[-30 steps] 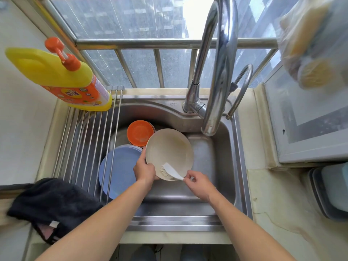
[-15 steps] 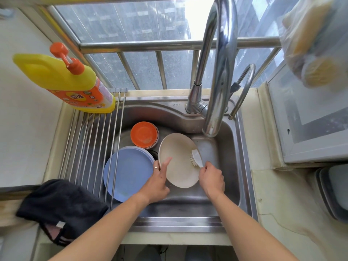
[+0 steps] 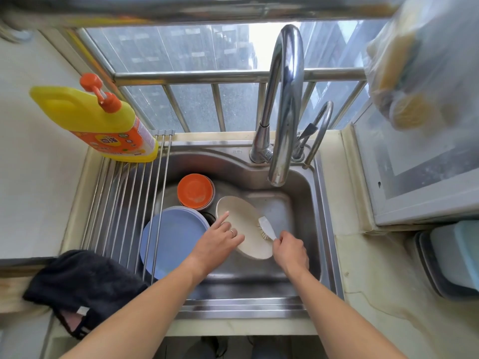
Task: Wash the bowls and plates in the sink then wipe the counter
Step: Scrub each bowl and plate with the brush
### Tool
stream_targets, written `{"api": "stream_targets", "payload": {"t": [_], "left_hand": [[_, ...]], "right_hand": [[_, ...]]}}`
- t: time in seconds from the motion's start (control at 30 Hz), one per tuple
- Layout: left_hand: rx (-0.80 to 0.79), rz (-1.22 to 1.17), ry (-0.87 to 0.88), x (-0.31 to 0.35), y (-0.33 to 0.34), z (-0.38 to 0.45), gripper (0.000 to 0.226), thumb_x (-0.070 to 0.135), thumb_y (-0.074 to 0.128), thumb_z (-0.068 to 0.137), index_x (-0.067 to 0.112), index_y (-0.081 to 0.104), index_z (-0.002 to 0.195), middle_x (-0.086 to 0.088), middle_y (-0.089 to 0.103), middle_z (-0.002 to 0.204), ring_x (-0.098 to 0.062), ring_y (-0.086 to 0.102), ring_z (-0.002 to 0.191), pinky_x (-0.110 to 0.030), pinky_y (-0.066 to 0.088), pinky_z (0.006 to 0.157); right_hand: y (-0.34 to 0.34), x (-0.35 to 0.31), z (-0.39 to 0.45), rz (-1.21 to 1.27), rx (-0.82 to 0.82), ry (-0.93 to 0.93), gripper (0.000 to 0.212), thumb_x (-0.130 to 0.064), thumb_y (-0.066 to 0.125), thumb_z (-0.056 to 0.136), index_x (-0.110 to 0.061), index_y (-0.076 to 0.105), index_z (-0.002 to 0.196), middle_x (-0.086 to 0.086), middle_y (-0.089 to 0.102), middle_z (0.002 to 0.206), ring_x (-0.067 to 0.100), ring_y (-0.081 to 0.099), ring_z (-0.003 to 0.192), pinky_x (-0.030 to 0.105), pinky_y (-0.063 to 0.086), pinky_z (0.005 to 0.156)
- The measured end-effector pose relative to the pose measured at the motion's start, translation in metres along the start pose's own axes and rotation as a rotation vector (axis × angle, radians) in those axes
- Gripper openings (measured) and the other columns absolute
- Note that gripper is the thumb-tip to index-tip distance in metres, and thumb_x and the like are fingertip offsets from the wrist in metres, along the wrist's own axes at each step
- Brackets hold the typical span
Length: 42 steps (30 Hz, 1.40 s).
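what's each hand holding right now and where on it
Right hand grips the white brush by its handle end. Left hand steadies the beige plate at its left rim.

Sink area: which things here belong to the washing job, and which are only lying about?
In use or waiting for washing:
cream plate, held by the left hand
brush, gripped by the right hand
blue plates
orange bowls
sink
detergent bottle
black cloth, perhaps for the counter

Lying about:
bagged sponges
drying rack
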<state>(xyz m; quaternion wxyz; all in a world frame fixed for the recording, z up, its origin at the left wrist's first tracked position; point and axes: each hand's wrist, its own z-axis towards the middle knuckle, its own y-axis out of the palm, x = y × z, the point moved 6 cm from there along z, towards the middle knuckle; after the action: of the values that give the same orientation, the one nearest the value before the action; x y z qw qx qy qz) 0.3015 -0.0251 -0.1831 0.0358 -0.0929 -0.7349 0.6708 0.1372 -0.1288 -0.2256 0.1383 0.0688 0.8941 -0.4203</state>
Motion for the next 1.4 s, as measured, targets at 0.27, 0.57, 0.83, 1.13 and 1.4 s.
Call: {"api": "stream_targets", "payload": {"t": [0.27,0.57,0.83,1.13,1.4], "left_hand": [[-0.135,-0.648,-0.511,-0.026,-0.019,-0.015,0.023,0.013,0.059,0.078,0.026,0.041,0.082,0.001,0.057,0.075,-0.03,0.053,0.074,-0.036,0.042,0.062],[-0.118,-1.475,-1.133,-0.033,-0.012,-0.045,0.042,0.027,0.076,0.065,0.028,0.068,0.106,0.005,0.074,0.101,-0.02,0.069,0.097,-0.047,0.059,0.087],[-0.149,-1.695,-1.179,-0.037,-0.033,-0.052,0.039,0.006,0.075,0.083,0.021,0.064,0.118,-0.005,0.073,0.109,-0.025,0.069,0.099,-0.04,0.06,0.077],[-0.151,-1.785,-1.147,-0.047,-0.057,-0.054,0.038,0.005,0.069,0.088,0.021,0.06,0.122,-0.009,0.07,0.116,-0.029,0.067,0.104,-0.041,0.058,0.076],[-0.145,-1.765,-1.209,-0.053,-0.072,-0.056,0.047,0.004,0.068,0.087,0.021,0.056,0.129,-0.008,0.069,0.117,-0.028,0.066,0.103,-0.04,0.058,0.073]], "right_hand": [[-0.047,-0.025,-0.023,0.339,0.205,-0.08,0.015,-0.033,0.045,0.104,-0.021,0.053,0.11,0.005,0.059,0.088,0.026,0.053,0.076,0.034,0.038,0.065],[-0.055,-0.063,-0.048,0.578,-0.123,-0.327,0.015,-0.024,0.06,0.096,-0.031,0.073,0.094,-0.01,0.054,0.054,0.006,0.045,0.05,0.021,0.038,0.051],[-0.07,-0.066,-0.059,0.399,-0.004,-0.208,0.014,-0.029,0.053,0.093,-0.03,0.067,0.092,-0.002,0.068,0.081,0.022,0.061,0.078,0.029,0.042,0.065],[-0.077,-0.068,-0.071,0.316,0.022,-0.205,0.012,-0.03,0.052,0.096,-0.029,0.064,0.093,0.003,0.069,0.089,0.025,0.062,0.083,0.034,0.046,0.069],[-0.083,-0.087,-0.081,0.372,-0.064,-0.326,0.012,-0.031,0.055,0.094,-0.032,0.067,0.094,-0.006,0.062,0.068,0.016,0.055,0.067,0.032,0.043,0.065]]}}
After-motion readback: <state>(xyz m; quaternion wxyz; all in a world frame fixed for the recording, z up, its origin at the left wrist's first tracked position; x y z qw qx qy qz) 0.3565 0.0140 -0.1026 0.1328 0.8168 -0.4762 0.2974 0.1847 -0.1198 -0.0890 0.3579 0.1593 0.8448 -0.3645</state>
